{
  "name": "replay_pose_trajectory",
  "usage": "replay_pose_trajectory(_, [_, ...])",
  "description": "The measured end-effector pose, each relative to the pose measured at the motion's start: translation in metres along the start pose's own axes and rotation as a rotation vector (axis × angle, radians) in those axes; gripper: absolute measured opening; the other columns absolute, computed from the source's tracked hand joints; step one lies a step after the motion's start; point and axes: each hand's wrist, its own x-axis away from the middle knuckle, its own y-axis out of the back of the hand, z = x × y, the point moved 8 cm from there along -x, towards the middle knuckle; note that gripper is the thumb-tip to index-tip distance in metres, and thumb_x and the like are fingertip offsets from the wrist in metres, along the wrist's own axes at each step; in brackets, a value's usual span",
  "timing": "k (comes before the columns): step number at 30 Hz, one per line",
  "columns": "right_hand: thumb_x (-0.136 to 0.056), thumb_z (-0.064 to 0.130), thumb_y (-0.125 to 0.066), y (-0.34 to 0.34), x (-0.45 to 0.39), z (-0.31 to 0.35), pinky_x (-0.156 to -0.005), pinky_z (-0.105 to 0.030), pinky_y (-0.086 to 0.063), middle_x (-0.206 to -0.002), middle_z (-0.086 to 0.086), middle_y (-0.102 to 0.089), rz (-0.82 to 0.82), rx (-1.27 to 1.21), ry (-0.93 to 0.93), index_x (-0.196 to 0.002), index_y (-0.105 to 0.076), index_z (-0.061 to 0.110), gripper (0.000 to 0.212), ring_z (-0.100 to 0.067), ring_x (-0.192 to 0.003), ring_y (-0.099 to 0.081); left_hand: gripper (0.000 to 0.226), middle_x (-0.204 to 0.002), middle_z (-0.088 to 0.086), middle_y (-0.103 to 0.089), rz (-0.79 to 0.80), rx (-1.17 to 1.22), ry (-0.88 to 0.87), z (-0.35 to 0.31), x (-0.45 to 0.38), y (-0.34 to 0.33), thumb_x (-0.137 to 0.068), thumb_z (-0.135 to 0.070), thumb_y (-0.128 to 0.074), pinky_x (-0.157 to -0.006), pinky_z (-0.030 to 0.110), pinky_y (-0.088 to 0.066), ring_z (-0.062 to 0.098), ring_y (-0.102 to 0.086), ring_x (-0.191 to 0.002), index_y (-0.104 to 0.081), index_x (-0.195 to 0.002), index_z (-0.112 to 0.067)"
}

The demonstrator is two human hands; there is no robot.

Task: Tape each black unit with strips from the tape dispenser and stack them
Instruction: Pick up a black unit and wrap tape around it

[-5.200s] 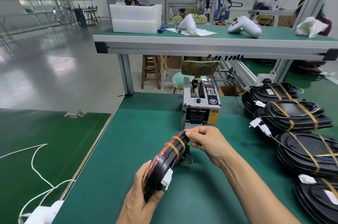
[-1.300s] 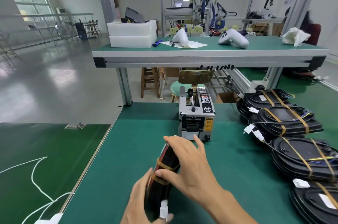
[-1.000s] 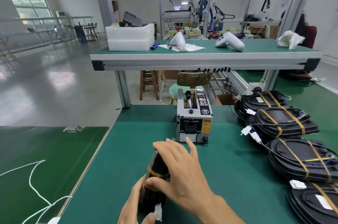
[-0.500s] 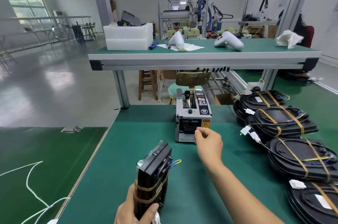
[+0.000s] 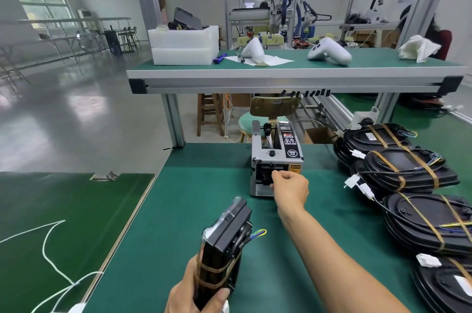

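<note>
r hand (image 5: 291,186) now at dispenser (image 5: 275,159); black unit (image 5: 223,249) upright, taped.

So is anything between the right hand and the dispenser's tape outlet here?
Nothing visible. The right hand is already at the front slot of the tape dispenser, fingers curled at the outlet. The left hand holds the black unit well clear, nearer the camera.

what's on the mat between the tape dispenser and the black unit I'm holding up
Nothing: the head view shows only bare green mat between the tape dispenser and the black unit.
</note>
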Motion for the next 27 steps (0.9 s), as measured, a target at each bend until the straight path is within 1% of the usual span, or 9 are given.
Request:
replay_pose_trajectory(4, [-0.079, 0.02, -0.067, -0.006, -0.005, -0.008, -0.077, -0.038, -0.058, -0.065, -0.002, -0.073, -0.025, -0.089, -0.08, -0.054, -0.069, 0.022, 0.025, -0.031, -0.08, -0.071, 0.106, -0.151, 0.0, -0.062, -0.018, 0.006, -0.057, -0.025, 0.011, 0.005, -0.085, -0.04, -0.089, -0.109, 0.021, -0.047, 0.021, -0.062, -0.137, -0.026, -0.168, -0.023])
replay_pose_trajectory(7, [-0.075, 0.016, -0.067, -0.01, -0.009, -0.012, -0.077, -0.04, -0.06, -0.065, -0.004, -0.073, -0.045, -0.135, -0.115, -0.048, -0.066, 0.023, 0.028, -0.033, -0.078, -0.072, 0.102, -0.144, -0.006, -0.067, -0.021, 0.067, -0.135, -0.065, 0.024, 0.008, -0.084, -0.048, -0.089, -0.104, 0.014, -0.047, 0.013, -0.066, -0.131, -0.031, -0.167, -0.03])
replay_pose_trajectory(14, [-0.074, 0.02, -0.069, -0.017, -0.017, -0.018, -0.096, -0.049, -0.056, -0.083, -0.004, -0.077, -0.074, -0.151, -0.158, -0.066, -0.07, 0.024, 0.009, -0.033, -0.087, -0.071, 0.094, -0.13, -0.017, -0.074, -0.076, 0.07, -0.268, -0.123, 0.042, 0.019, -0.081, -0.066, -0.082, -0.094, 0.005, -0.047, 0.0, -0.07, -0.119, -0.039, -0.161, -0.042])
replay_pose_trajectory(17, [-0.079, 0.018, -0.071, -0.012, -0.013, -0.018, -0.084, -0.036, -0.057, -0.081, -0.004, -0.077, -0.042, -0.115, -0.152, -0.071, -0.074, 0.019, 0.008, -0.029, -0.082, -0.07, 0.091, -0.125, -0.022, -0.075, -0.116, 0.049, -0.279, -0.133, 0.045, 0.023, -0.08, -0.073, -0.079, -0.09, 0.003, -0.047, -0.006, -0.07, -0.114, -0.041, -0.158, -0.046])
replay_pose_trajectory(19, [-0.083, 0.013, -0.072, -0.01, 0.002, -0.018, -0.065, -0.025, -0.047, -0.068, -0.002, -0.069, 0.1, -0.135, -0.104, -0.07, -0.074, 0.013, 0.013, -0.023, -0.068, -0.059, 0.092, -0.123, -0.024, -0.075, -0.127, 0.034, -0.278, -0.136, 0.047, 0.024, -0.08, -0.074, -0.077, -0.088, 0.001, -0.047, -0.008, -0.07, -0.112, -0.04, -0.159, -0.046])
replay_pose_trajectory(21, [-0.087, 0.01, -0.072, -0.005, 0.028, -0.01, -0.059, -0.02, -0.045, -0.061, 0.001, -0.065, 0.311, -0.162, -0.015, -0.065, -0.073, 0.013, 0.021, -0.018, -0.064, -0.057, 0.09, -0.121, -0.024, -0.075, -0.124, 0.022, -0.287, -0.139, 0.048, 0.025, -0.081, -0.072, -0.077, -0.087, 0.002, -0.048, -0.008, -0.071, -0.111, -0.039, -0.159, -0.047])
replay_pose_trajectory(22, [-0.088, 0.012, -0.072, 0.0, 0.045, -0.003, -0.062, -0.019, -0.047, -0.066, 0.004, -0.068, 0.416, -0.18, 0.024, -0.067, -0.075, 0.016, 0.022, -0.015, -0.068, -0.062, 0.086, -0.119, -0.025, -0.076, -0.123, 0.011, -0.297, -0.141, 0.048, 0.025, -0.082, -0.071, -0.076, -0.087, 0.002, -0.048, -0.008, -0.071, -0.108, -0.039, -0.157, -0.05])
replay_pose_trajectory(24, [-0.087, 0.024, -0.077, 0.011, 0.08, 0.016, -0.084, -0.026, -0.054, -0.091, 0.011, -0.078, 0.618, -0.197, 0.09, -0.071, -0.078, 0.025, 0.016, -0.008, -0.092, -0.072, 0.077, -0.112, -0.023, -0.077, -0.119, 0.01, -0.315, -0.143, 0.047, 0.024, -0.084, -0.066, -0.076, -0.086, 0.005, -0.051, -0.004, -0.074, -0.101, -0.041, -0.152, -0.057])
replay_pose_trajectory(27, [-0.08, 0.03, -0.078, 0.02, 0.125, 0.045, -0.101, -0.03, -0.05, -0.121, 0.015, -0.075, 0.835, -0.124, 0.201, -0.072, -0.077, 0.024, 0.01, 0.001, -0.115, -0.067, 0.071, -0.111, -0.02, -0.078, -0.104, 0.023, -0.321, -0.146, 0.048, 0.024, -0.086, -0.072, -0.073, -0.087, 0.008, -0.053, 0.002, -0.075, -0.101, -0.041, -0.149, -0.062])
